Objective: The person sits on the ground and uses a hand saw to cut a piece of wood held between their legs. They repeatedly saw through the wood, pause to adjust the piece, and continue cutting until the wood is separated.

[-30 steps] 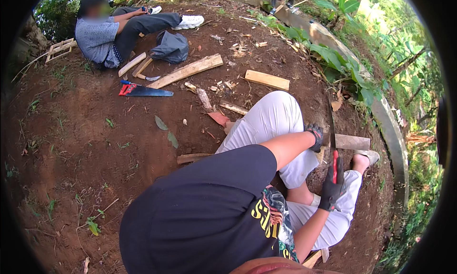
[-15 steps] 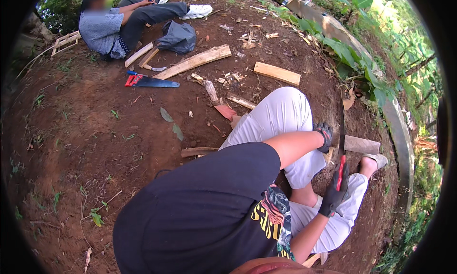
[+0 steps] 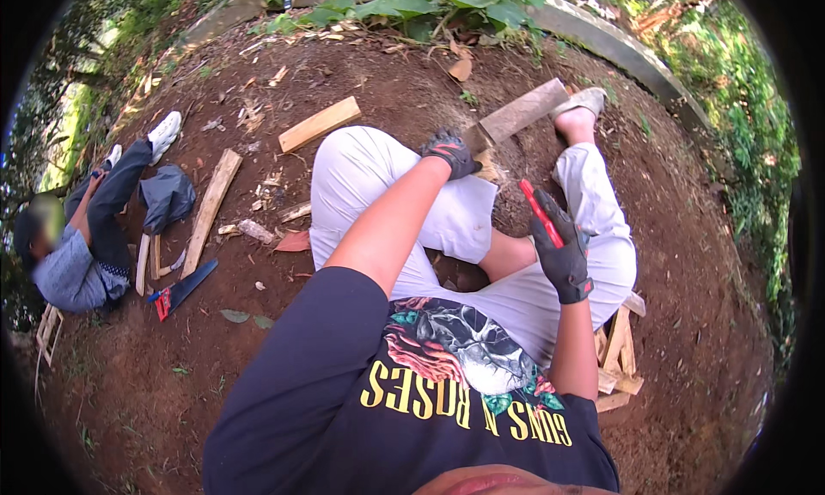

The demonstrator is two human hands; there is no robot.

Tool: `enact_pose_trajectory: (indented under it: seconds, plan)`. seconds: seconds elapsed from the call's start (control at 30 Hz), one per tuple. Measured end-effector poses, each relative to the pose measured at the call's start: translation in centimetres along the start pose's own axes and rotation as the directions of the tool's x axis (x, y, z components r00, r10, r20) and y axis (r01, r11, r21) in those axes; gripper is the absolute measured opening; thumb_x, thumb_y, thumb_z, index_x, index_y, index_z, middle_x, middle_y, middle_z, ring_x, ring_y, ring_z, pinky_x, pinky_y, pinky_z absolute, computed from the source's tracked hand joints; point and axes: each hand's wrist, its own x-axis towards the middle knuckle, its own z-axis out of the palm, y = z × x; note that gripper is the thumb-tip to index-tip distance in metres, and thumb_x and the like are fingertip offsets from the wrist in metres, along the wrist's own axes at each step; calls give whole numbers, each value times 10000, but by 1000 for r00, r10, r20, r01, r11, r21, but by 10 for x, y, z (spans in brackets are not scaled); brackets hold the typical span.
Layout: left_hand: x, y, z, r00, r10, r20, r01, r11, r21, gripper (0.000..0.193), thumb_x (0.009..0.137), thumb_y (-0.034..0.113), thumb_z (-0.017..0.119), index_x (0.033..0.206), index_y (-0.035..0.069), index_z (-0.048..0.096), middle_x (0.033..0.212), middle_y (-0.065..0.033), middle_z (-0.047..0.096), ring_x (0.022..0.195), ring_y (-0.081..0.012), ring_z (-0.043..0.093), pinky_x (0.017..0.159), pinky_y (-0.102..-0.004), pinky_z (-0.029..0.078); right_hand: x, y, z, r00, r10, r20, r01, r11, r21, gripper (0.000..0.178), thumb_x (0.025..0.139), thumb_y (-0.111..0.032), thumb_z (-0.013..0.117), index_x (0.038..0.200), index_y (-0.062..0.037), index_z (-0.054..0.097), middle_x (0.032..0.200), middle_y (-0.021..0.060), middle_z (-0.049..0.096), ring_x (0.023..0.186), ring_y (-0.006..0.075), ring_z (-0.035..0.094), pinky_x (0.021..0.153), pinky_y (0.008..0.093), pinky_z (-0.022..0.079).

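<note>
My right hand (image 3: 560,246), in a dark glove, is closed round the red handle (image 3: 540,210) of a saw. The saw's blade is hard to make out in this view, seemingly edge-on. A grey-brown wooden board (image 3: 524,115) lies between my legs, its far end near my right foot. My gloved left hand (image 3: 453,154) grips the near end of this board, beside my left knee; its fingers are partly hidden. A paler bit of wood (image 3: 488,166) shows beneath the board.
At left, a person (image 3: 73,254) sits on the soil near a dark bag (image 3: 166,194), a red-handled saw (image 3: 180,290) and a long plank (image 3: 211,207). A short plank (image 3: 320,125) lies beyond my left knee. Wood offcuts (image 3: 619,357) are piled at my right. A concrete edge (image 3: 601,35) curves behind.
My view has swung to the right, so the seated person appears farther left. The saw's long dark blade, clear before, is now hard to see. Both hands keep their holds.
</note>
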Motion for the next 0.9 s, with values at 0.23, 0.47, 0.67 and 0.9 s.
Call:
enact_pose_trajectory:
  seconds: [0.23, 0.47, 0.67, 0.9]
  plan:
    - [-14, 7, -7, 999, -50, 0, 50, 997, -56, 1230, 871, 718, 712, 1702, -31, 200, 1742, -306, 254, 1613, -447, 300, 1307, -521, 298, -85, -12, -44, 997, 76, -24, -76, 997, 13, 479, 980, -173, 745, 1447, -75, 694, 1299, 198, 769, 1178, 344, 766, 1008, 440, 586]
    - [-6, -1, 4, 998, -31, -55, 29, 999, -29, 1190, 872, 710, 720, 1663, -62, 279, 1717, -302, 305, 1599, -436, 326, 1298, -510, 316, 79, 16, 73, 982, -144, -119, 163, 970, 179, 472, 993, -254, 733, 1458, -182, 697, 1340, 192, 746, 1213, 378, 731, 1024, 453, 577]
    - [-3, -3, 0, 999, 0, -35, -1, 1000, -28, 1153, 867, 672, 748, 1657, -47, 314, 1670, -301, 377, 1583, -440, 349, 1294, -490, 330, 113, 20, 85, 974, -203, -104, 216, 967, 138, 509, 1003, -281, 703, 1504, -202, 655, 1311, 212, 746, 1197, 414, 721, 1010, 479, 577]
    - [-2, -6, 0, 999, -27, -33, 26, 999, -27, 1168, 866, 698, 738, 1641, -70, 321, 1663, -313, 383, 1573, -445, 360, 1288, -486, 340, -41, -30, -27, 999, 35, 19, -34, 999, -27, 506, 993, -233, 714, 1496, -204, 666, 1312, 196, 752, 1137, 399, 753, 979, 480, 590]
